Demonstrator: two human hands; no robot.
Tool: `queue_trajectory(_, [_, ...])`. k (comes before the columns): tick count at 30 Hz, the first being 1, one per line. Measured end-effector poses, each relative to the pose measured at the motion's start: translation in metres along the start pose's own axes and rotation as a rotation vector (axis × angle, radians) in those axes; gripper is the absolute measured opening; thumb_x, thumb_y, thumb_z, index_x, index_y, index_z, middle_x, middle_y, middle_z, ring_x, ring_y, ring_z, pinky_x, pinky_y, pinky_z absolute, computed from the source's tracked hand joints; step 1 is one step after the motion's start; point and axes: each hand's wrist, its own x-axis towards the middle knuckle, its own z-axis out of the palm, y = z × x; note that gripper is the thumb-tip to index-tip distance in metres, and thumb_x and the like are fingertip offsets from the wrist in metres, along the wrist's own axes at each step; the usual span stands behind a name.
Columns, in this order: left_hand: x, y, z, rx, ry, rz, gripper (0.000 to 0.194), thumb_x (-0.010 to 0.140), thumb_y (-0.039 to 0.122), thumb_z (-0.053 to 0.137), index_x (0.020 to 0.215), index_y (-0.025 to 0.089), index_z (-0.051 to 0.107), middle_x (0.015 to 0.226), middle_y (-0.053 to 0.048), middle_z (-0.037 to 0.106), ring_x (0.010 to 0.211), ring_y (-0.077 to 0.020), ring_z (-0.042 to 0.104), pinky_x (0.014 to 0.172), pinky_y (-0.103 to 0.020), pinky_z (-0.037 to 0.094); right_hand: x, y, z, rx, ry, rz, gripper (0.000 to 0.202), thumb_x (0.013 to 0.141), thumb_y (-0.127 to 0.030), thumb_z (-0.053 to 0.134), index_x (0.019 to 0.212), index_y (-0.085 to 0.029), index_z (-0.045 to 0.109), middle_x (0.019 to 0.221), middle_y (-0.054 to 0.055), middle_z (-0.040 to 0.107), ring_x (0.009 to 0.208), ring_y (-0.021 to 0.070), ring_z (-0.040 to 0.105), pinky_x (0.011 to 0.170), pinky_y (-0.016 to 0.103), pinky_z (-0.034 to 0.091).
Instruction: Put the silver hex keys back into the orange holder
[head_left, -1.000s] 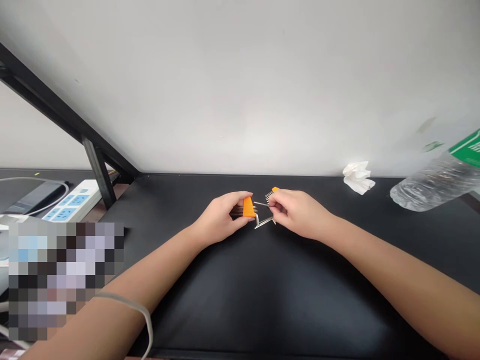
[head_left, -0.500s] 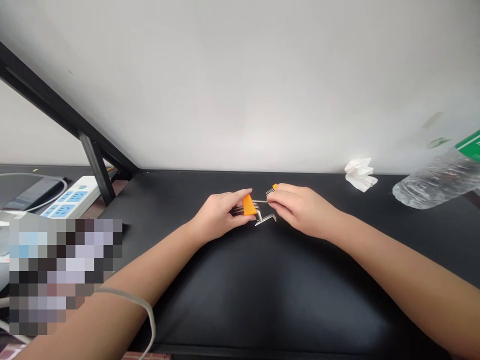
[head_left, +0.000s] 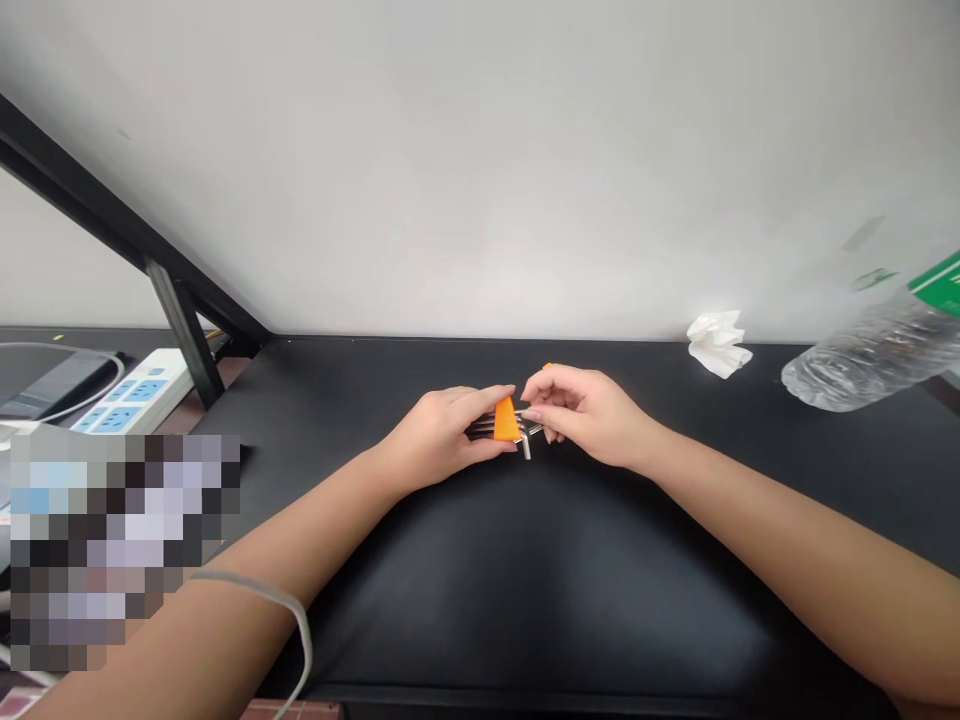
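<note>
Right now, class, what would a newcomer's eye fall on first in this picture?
Mid-table, the left hand holds an orange hex key holder with silver keys in it, and the right hand pinches one key at its end. Far right, a clear plastic bottle lies on its side, with a crumpled tissue beside it on the black table.

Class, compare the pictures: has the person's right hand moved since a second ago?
Yes. The right hand has moved left, away from the crumpled tissue, closing onto the orange holder in the left hand.
</note>
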Motion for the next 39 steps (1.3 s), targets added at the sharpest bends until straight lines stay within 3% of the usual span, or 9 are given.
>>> queue_trajectory(3, [0.003,0.004,-0.001,-0.007,0.008,0.028,0.048,0.088,0.041,0.076,0.129,0.021,0.061,0.102,-0.008,0.075,0.092,-0.0204,0.072,0.082,-0.031,0.058,0.001,0.008,0.008,0.256,-0.01,0.107,0.016,0.091,-0.033,0.071,0.095,-0.02,0.064,0.079,-0.001,0.065,0.062,0.0113,0.06,0.061,0.027,0.053])
queue_trajectory(8, [0.004,0.01,0.0,-0.067,0.03,0.03,0.044,0.088,0.037,0.076,0.126,0.021,0.061,0.104,-0.007,0.074,0.091,-0.0188,0.071,0.08,-0.03,0.058,0.001,0.012,0.016,0.406,-0.024,0.192,0.027,0.089,-0.042,0.076,0.092,-0.02,0.06,0.073,-0.003,0.065,0.062,0.0109,0.061,0.058,0.024,0.051])
queue_trajectory(13, [0.002,0.011,0.002,-0.102,0.017,-0.016,0.053,0.089,0.039,0.075,0.136,0.023,0.057,0.102,-0.005,0.075,0.087,-0.0179,0.071,0.078,-0.03,0.058,0.001,0.011,0.016,0.461,-0.196,0.258,0.039,0.099,-0.053,0.061,0.082,-0.017,0.063,0.068,0.001,0.068,0.059,0.0111,0.062,0.056,0.023,0.051])
queue_trajectory(18, [0.002,0.012,0.001,-0.295,-0.098,-0.186,0.064,0.087,0.036,0.077,0.145,0.024,0.051,0.117,-0.007,0.073,0.094,-0.0184,0.073,0.078,-0.028,0.06,0.0,0.012,0.02,0.449,-0.14,0.259,0.04,0.098,-0.052,0.061,0.079,-0.017,0.065,0.068,0.002,0.069,0.059,0.0118,0.063,0.057,0.024,0.053])
queue_trajectory(23, [0.008,0.023,-0.005,-0.382,-0.199,-0.298,0.049,0.085,0.022,0.071,0.132,0.024,0.06,0.114,-0.004,0.074,0.09,-0.0162,0.072,0.076,-0.025,0.058,-0.001,0.013,0.025,0.365,-0.124,0.278,0.039,0.098,-0.052,0.06,0.081,-0.017,0.065,0.068,0.002,0.067,0.059,0.0125,0.061,0.056,0.026,0.052])
queue_trajectory(28, [0.013,0.029,-0.009,-0.372,-0.23,-0.33,0.025,0.083,0.017,0.063,0.107,0.022,0.064,0.093,0.002,0.072,0.079,-0.0124,0.067,0.07,-0.022,0.053,0.0,0.009,0.02,0.082,-0.126,0.245,0.039,0.103,-0.051,0.049,0.088,-0.019,0.066,0.066,-0.001,0.063,0.061,0.0132,0.058,0.058,0.027,0.047])
queue_trajectory(31, [0.01,0.021,-0.01,-0.22,-0.181,-0.329,0.028,0.079,0.02,0.063,0.107,0.023,0.065,0.089,0.003,0.07,0.077,-0.0132,0.064,0.071,-0.024,0.052,0.0,0.007,0.008,-0.353,-0.08,0.087,0.031,0.103,-0.041,0.051,0.087,-0.02,0.066,0.08,0.002,0.066,0.074,0.0157,0.06,0.065,0.03,0.044])
queue_trajectory(33, [0.009,0.014,-0.011,-0.083,-0.145,-0.348,0.035,0.076,0.024,0.066,0.111,0.024,0.065,0.091,0.002,0.07,0.078,-0.0153,0.064,0.074,-0.027,0.052,-0.002,0.006,-0.002,-0.621,-0.133,-0.01,0.019,0.099,-0.032,0.058,0.088,-0.02,0.067,0.091,0.004,0.066,0.079,0.0163,0.059,0.068,0.03,0.043])
queue_trajectory(39, [0.008,-0.001,-0.015,0.215,-0.17,-0.372,0.034,0.079,0.033,0.064,0.112,0.025,0.064,0.085,0.0,0.07,0.079,-0.0213,0.065,0.074,-0.032,0.049,-0.008,0.008,-0.005,-0.965,-0.282,-0.093,0.014,0.099,-0.022,0.056,0.095,-0.019,0.068,0.106,0.005,0.064,0.071,0.0132,0.057,0.06,0.029,0.038])
